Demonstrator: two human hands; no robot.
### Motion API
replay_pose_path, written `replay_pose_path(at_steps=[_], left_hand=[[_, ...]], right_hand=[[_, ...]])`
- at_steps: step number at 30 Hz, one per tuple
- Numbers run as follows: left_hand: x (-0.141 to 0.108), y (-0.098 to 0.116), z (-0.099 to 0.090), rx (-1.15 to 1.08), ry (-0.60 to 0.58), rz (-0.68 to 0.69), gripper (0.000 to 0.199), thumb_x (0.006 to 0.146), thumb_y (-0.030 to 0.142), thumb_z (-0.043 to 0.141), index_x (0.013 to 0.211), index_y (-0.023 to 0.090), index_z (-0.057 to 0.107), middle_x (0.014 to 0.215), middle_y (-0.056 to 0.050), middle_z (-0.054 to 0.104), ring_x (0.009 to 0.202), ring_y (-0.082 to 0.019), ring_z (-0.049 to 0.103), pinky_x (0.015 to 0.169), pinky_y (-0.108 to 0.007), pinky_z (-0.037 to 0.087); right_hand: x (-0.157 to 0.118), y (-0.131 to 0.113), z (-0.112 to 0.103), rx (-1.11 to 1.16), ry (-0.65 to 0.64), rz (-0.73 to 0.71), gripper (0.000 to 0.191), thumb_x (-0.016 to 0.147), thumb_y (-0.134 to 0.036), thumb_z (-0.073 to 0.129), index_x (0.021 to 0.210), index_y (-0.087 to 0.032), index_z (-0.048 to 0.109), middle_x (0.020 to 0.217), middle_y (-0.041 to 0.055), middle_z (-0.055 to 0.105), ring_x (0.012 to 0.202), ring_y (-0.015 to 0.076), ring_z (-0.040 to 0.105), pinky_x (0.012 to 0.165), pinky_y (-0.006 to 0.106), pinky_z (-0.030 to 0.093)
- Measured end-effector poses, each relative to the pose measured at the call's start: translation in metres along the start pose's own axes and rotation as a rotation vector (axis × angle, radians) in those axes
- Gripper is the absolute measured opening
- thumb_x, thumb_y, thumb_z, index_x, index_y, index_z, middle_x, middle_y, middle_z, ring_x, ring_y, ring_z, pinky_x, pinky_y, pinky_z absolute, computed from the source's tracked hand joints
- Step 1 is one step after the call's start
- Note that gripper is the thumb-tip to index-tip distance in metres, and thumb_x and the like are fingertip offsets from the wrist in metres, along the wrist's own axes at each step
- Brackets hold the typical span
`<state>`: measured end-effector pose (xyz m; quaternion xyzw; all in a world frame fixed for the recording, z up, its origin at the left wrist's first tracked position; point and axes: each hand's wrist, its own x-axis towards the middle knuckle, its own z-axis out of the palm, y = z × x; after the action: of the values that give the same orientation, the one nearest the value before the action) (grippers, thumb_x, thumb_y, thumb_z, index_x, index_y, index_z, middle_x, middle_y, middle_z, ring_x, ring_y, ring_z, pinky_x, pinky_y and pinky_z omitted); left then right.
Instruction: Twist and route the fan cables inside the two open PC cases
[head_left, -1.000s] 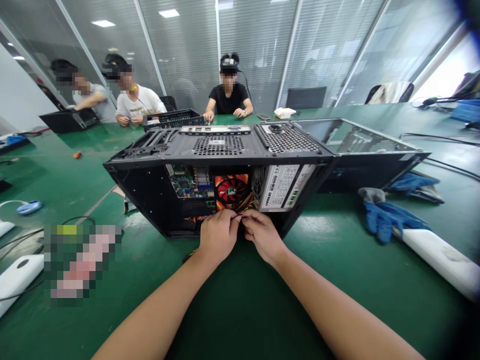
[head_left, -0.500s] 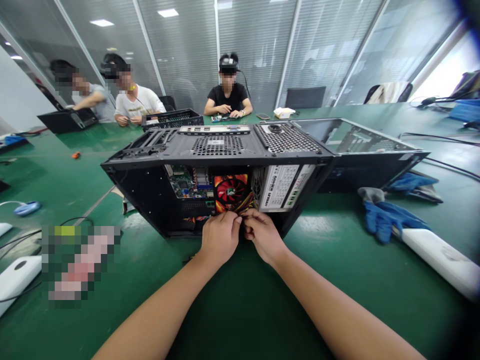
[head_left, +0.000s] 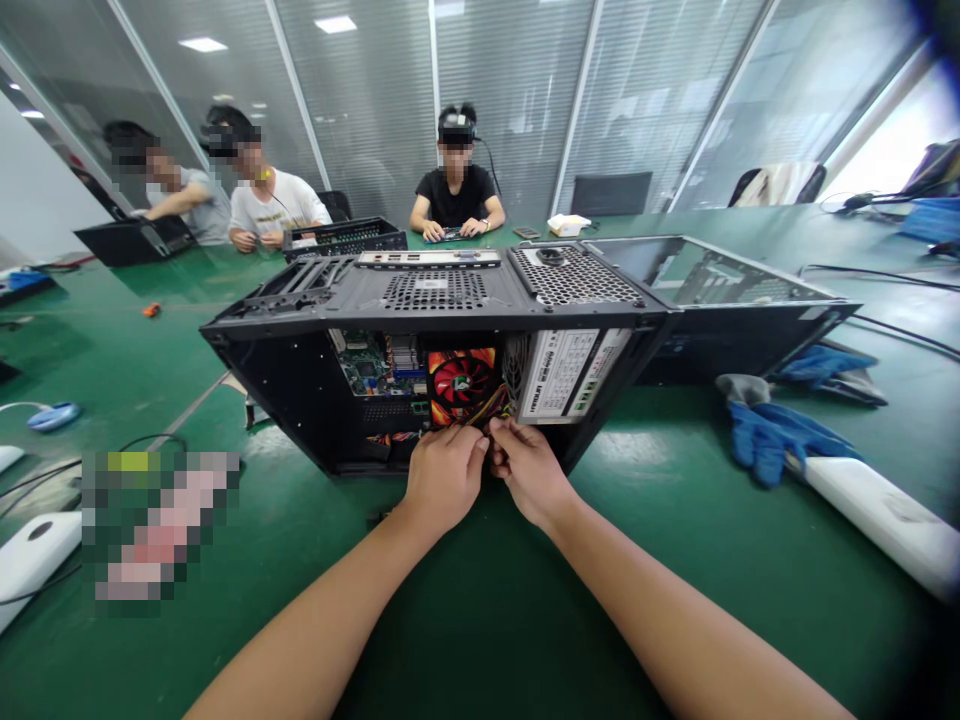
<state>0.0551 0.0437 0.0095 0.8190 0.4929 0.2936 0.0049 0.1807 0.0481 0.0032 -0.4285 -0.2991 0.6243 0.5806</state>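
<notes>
A black computer case (head_left: pixel 442 320) lies before me with its open side facing me. Inside it show a red cooling fan (head_left: pixel 459 385), a green motherboard (head_left: pixel 367 365) and a labelled power supply (head_left: pixel 570 375). Thin coloured cables (head_left: pixel 493 404) run down from beside the fan to between my hands. My left hand (head_left: pixel 446 475) is closed, its thumb and fingers pinched at the case's near edge. Right beside it, my right hand (head_left: pixel 525 470) pinches the same cables with curled fingers. The gripped ends are hidden by my fingers.
Another opened case (head_left: pixel 750 335) stands behind on the right. Blue gloves (head_left: pixel 780 430) and a white power strip (head_left: pixel 885 510) lie to the right. Cords and a blue mouse-like item (head_left: pixel 54 416) are at left. Several people sit across the green table (head_left: pixel 637 560).
Both hands stay pinched together at the case's edge; my left hand has shifted slightly right. Across the table, one person's hands have moved on a small board.
</notes>
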Motion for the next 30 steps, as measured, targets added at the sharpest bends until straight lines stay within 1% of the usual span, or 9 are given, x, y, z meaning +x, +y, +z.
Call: replay_pose_path(at_steps=[4, 7, 11, 18, 21, 25, 27, 30], left_hand=[[0.0019, -0.0003, 0.001, -0.147, -0.027, -0.06, 0.02, 0.094, 0.018, 0.045, 0.079, 0.018, 0.058, 0.073, -0.001, 0.062, 0.069, -0.014, 0.059, 0.064, -0.026, 0.043], [0.0016, -0.0009, 0.0018, -0.179, -0.025, -0.067, 0.019, 0.094, 0.019, 0.045, 0.08, 0.018, 0.058, 0.074, -0.001, 0.061, 0.069, -0.014, 0.059, 0.064, -0.025, 0.045], [-0.0017, -0.0007, 0.0029, -0.145, 0.0, -0.019, 0.016, 0.094, 0.02, 0.044, 0.087, 0.018, 0.058, 0.08, -0.003, 0.06, 0.075, -0.016, 0.059, 0.07, -0.028, 0.048], [-0.0049, 0.0006, 0.0047, -0.061, 0.044, 0.017, 0.01, 0.092, 0.022, 0.05, 0.097, 0.018, 0.058, 0.089, -0.005, 0.06, 0.078, -0.016, 0.06, 0.069, -0.028, 0.051], [-0.0039, -0.0001, 0.004, 0.045, 0.06, 0.047, 0.012, 0.093, 0.024, 0.05, 0.094, 0.019, 0.06, 0.086, -0.004, 0.062, 0.074, -0.016, 0.06, 0.067, -0.028, 0.049], [-0.0018, 0.001, 0.0009, 0.174, 0.094, 0.095, 0.021, 0.095, 0.026, 0.047, 0.086, 0.018, 0.063, 0.078, -0.004, 0.064, 0.07, -0.017, 0.059, 0.068, -0.031, 0.046], [-0.0012, 0.0021, 0.0, 0.188, 0.099, 0.087, 0.022, 0.095, 0.026, 0.046, 0.084, 0.018, 0.064, 0.077, -0.005, 0.064, 0.071, -0.018, 0.059, 0.07, -0.033, 0.044], [-0.0008, 0.0031, 0.0008, 0.144, 0.085, 0.052, 0.02, 0.094, 0.023, 0.046, 0.085, 0.018, 0.063, 0.078, -0.005, 0.065, 0.074, -0.019, 0.059, 0.072, -0.034, 0.043]], right_hand=[[0.0008, -0.0006, -0.0006, 0.015, -0.01, 0.003, 0.034, 0.064, -0.044, 0.076, 0.068, -0.017, 0.055, 0.053, -0.0064, 0.042, 0.047, 0.0066, 0.036, 0.04, 0.02, 0.024], [0.001, -0.0009, -0.0001, 0.023, -0.011, 0.004, 0.035, 0.063, -0.044, 0.076, 0.066, -0.018, 0.053, 0.052, -0.0063, 0.042, 0.046, 0.0068, 0.036, 0.04, 0.021, 0.023], [0.0006, -0.0007, 0.0011, 0.022, -0.016, -0.005, 0.041, 0.063, -0.043, 0.078, 0.058, -0.019, 0.044, 0.048, -0.0073, 0.039, 0.044, 0.0062, 0.032, 0.04, 0.021, 0.024], [0.0007, 0.0007, 0.0012, 0.027, -0.013, -0.008, 0.041, 0.061, -0.043, 0.079, 0.06, -0.019, 0.045, 0.048, -0.0088, 0.036, 0.044, 0.0054, 0.03, 0.04, 0.02, 0.021], [0.0007, 0.0008, 0.0016, 0.022, -0.03, -0.012, 0.043, 0.062, -0.043, 0.078, 0.059, -0.02, 0.042, 0.048, -0.0092, 0.034, 0.044, 0.0051, 0.027, 0.04, 0.021, 0.02], [0.0009, 0.0019, 0.002, 0.017, -0.057, -0.026, 0.043, 0.066, -0.043, 0.076, 0.059, -0.02, 0.041, 0.047, -0.0091, 0.033, 0.042, 0.0055, 0.027, 0.04, 0.022, 0.018], [0.001, 0.0026, 0.0017, 0.012, -0.062, -0.028, 0.043, 0.067, -0.044, 0.075, 0.058, -0.02, 0.04, 0.047, -0.009, 0.033, 0.042, 0.0055, 0.027, 0.04, 0.022, 0.018], [0.001, 0.0034, 0.0008, 0.003, -0.06, -0.032, 0.043, 0.067, -0.044, 0.076, 0.058, -0.02, 0.041, 0.046, -0.009, 0.033, 0.042, 0.0055, 0.028, 0.041, 0.022, 0.019]])
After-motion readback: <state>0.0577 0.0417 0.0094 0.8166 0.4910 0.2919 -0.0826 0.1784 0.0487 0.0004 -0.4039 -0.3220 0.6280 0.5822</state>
